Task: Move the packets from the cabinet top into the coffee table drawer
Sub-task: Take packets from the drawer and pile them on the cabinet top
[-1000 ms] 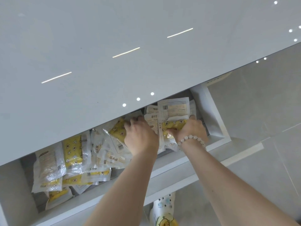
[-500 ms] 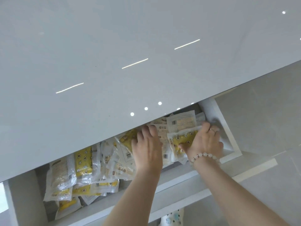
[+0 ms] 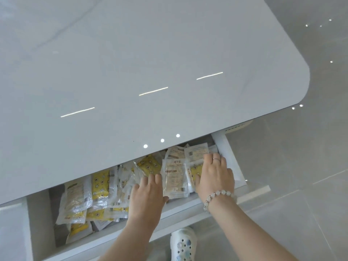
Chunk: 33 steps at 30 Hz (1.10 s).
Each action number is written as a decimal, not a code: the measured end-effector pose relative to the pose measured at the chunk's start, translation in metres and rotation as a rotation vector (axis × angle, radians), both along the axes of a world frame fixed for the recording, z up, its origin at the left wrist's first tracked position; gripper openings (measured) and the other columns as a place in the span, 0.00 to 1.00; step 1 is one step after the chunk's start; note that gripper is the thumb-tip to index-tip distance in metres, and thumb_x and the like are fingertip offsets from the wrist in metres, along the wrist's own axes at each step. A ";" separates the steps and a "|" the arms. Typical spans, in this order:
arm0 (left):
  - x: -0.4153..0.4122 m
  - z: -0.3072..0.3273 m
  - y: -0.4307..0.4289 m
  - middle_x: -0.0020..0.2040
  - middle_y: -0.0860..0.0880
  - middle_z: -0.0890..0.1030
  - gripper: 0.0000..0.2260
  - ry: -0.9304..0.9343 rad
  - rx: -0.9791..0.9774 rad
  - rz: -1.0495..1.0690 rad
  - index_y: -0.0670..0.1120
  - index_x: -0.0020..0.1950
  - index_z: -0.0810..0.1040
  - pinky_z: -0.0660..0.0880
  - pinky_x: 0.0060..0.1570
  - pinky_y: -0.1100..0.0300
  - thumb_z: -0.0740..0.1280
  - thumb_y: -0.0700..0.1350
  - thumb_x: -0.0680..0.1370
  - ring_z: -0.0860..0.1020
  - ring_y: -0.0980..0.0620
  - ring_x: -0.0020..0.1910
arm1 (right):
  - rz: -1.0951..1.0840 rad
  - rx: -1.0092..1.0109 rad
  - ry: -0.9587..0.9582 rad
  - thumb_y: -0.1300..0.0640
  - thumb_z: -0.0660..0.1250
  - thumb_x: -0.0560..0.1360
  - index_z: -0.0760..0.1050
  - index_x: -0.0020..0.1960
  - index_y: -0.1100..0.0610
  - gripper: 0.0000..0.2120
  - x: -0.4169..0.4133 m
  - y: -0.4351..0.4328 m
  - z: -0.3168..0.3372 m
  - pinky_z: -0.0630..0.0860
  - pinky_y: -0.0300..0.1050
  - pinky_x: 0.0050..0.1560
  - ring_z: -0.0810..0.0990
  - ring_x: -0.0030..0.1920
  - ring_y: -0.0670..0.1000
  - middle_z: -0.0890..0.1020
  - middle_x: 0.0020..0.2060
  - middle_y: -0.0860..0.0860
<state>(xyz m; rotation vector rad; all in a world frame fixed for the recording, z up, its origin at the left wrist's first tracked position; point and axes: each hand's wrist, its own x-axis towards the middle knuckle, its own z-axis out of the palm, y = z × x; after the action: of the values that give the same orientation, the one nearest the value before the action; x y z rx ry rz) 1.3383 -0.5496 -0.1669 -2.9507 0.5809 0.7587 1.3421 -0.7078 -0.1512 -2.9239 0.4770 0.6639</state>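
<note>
Packets [image 3: 105, 187] heaped in drawer [image 3: 175, 209] under tabletop [image 3: 131, 63]; both hands among them at 5 o'clock; shoe [image 3: 183, 243] at 6.

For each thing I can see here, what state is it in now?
drawer: pulled open, partly under the table top.
packets: piled loose inside the drawer.
left hand: fingers flat on packets.
right hand: fingers spread, pressing on packets.
table top: bare, glossy.
</note>
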 end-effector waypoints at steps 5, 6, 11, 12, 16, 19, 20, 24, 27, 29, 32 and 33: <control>0.041 0.076 0.042 0.32 0.47 0.76 0.22 -0.186 -0.066 -0.207 0.43 0.35 0.79 0.73 0.25 0.56 0.84 0.51 0.50 0.76 0.48 0.28 | 0.150 -0.007 -0.101 0.58 0.59 0.78 0.64 0.66 0.57 0.17 0.029 -0.010 0.093 0.71 0.43 0.56 0.67 0.64 0.52 0.65 0.67 0.53; 0.052 0.097 0.049 0.31 0.48 0.76 0.21 -0.212 -0.063 -0.197 0.43 0.34 0.79 0.72 0.24 0.57 0.84 0.49 0.49 0.75 0.48 0.27 | 0.162 0.003 -0.100 0.58 0.59 0.78 0.62 0.66 0.56 0.17 0.036 -0.007 0.117 0.71 0.42 0.56 0.66 0.64 0.52 0.64 0.67 0.52; 0.087 0.238 0.073 0.57 0.50 0.75 0.13 -0.300 0.087 -0.078 0.46 0.61 0.71 0.69 0.53 0.57 0.60 0.51 0.80 0.74 0.49 0.58 | 0.295 0.072 -0.219 0.56 0.58 0.78 0.62 0.67 0.56 0.19 0.068 0.043 0.252 0.71 0.44 0.53 0.67 0.64 0.52 0.65 0.67 0.53; 0.091 0.264 0.078 0.60 0.50 0.72 0.14 -0.306 0.105 -0.029 0.47 0.65 0.68 0.66 0.56 0.58 0.54 0.50 0.82 0.71 0.49 0.61 | 0.319 0.093 -0.237 0.56 0.58 0.78 0.63 0.67 0.56 0.18 0.071 0.056 0.279 0.71 0.44 0.53 0.67 0.64 0.52 0.65 0.66 0.53; 0.097 0.353 0.098 0.59 0.50 0.75 0.15 -0.370 0.095 0.150 0.46 0.64 0.70 0.67 0.55 0.57 0.52 0.50 0.82 0.72 0.48 0.59 | 0.477 0.129 -0.252 0.53 0.58 0.78 0.68 0.65 0.56 0.16 0.079 0.099 0.366 0.70 0.45 0.55 0.67 0.64 0.52 0.69 0.63 0.52; 0.091 0.407 0.122 0.60 0.49 0.75 0.16 -0.400 0.094 0.295 0.46 0.65 0.70 0.67 0.55 0.57 0.51 0.51 0.83 0.72 0.47 0.60 | 0.579 0.099 -0.242 0.55 0.57 0.78 0.70 0.64 0.55 0.15 0.080 0.125 0.411 0.69 0.44 0.54 0.67 0.64 0.52 0.69 0.63 0.51; 0.088 0.425 0.131 0.60 0.49 0.75 0.17 -0.409 0.097 0.332 0.46 0.65 0.70 0.67 0.55 0.57 0.50 0.51 0.83 0.72 0.47 0.61 | 0.610 0.088 -0.251 0.56 0.57 0.78 0.70 0.64 0.55 0.15 0.081 0.134 0.424 0.69 0.44 0.54 0.67 0.64 0.52 0.69 0.63 0.51; 0.064 0.477 0.177 0.61 0.48 0.74 0.17 -0.443 0.148 0.483 0.46 0.66 0.70 0.67 0.54 0.56 0.51 0.50 0.82 0.72 0.46 0.61 | 0.739 0.085 -0.313 0.56 0.57 0.78 0.71 0.64 0.54 0.15 0.079 0.177 0.473 0.69 0.45 0.56 0.67 0.64 0.52 0.70 0.63 0.52; 0.038 0.503 0.212 0.62 0.48 0.75 0.16 -0.439 0.158 0.613 0.46 0.66 0.70 0.68 0.55 0.57 0.53 0.49 0.82 0.73 0.46 0.62 | 0.847 0.070 -0.355 0.56 0.57 0.78 0.71 0.64 0.54 0.16 0.074 0.215 0.500 0.67 0.45 0.58 0.68 0.64 0.52 0.71 0.62 0.52; 0.018 0.516 0.235 0.63 0.48 0.75 0.16 -0.440 0.147 0.693 0.47 0.66 0.70 0.68 0.55 0.57 0.54 0.50 0.81 0.73 0.46 0.62 | 0.916 0.066 -0.379 0.56 0.58 0.77 0.71 0.64 0.54 0.16 0.068 0.245 0.513 0.67 0.46 0.58 0.69 0.64 0.53 0.71 0.62 0.53; -0.016 0.531 0.273 0.62 0.48 0.75 0.16 -0.445 0.142 0.801 0.47 0.66 0.71 0.68 0.55 0.57 0.55 0.51 0.81 0.73 0.46 0.62 | 1.014 0.092 -0.406 0.57 0.57 0.77 0.71 0.64 0.55 0.16 0.051 0.294 0.528 0.66 0.46 0.59 0.68 0.64 0.53 0.71 0.62 0.53; -0.028 0.535 0.287 0.62 0.49 0.75 0.16 -0.448 0.140 0.840 0.48 0.66 0.71 0.68 0.55 0.57 0.55 0.51 0.81 0.73 0.46 0.62 | 1.051 0.100 -0.412 0.57 0.57 0.77 0.71 0.64 0.55 0.16 0.042 0.312 0.532 0.66 0.46 0.60 0.68 0.64 0.53 0.71 0.62 0.53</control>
<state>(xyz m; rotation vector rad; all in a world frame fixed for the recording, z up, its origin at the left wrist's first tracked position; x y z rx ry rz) 1.3098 -0.2622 0.3680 -3.0031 -0.7396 0.1009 1.3840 -0.3961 0.3803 -2.8988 -1.1438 0.0939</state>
